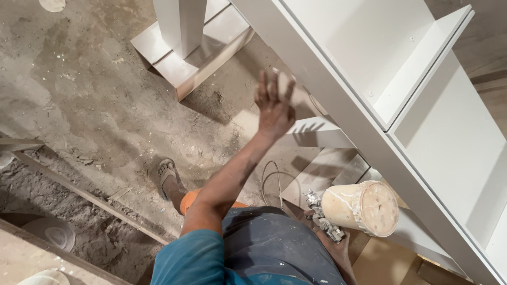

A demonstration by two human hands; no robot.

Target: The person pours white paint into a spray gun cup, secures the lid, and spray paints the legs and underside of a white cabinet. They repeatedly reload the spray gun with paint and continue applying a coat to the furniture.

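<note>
- The white cabinet frame (369,68) fills the right and far side of the view, its long front edge running diagonally from far centre to near right, with open compartments behind it.
- The dusty concrete floor (95,105) spreads across the left, with a white board base (190,53) far centre carrying an upright white post (182,21).
- The person's blue sleeve and dark apron sit at the near edge; a sandalled foot (168,177) rests on the floor just left of the raised arm.
- The left arm stretches away from the body towards the far centre, elbow nearly straight, forearm streaked with dust.
- The left hand (274,108) is lifted in the air just left of the cabinet's front edge, back of the hand to the camera, fingers spread and pointing far; its grip is apart and holds nothing.
- The spray gun (323,216) is at near right, below the cabinet edge, with its cream paint cup (362,207) lying tilted, lid end turned right.
- The right hand (338,252) sits beneath the gun, grip clamped around its handle; most of the hand is hidden.
- A thin hose (270,182) loops on the floor just left of the gun.
</note>
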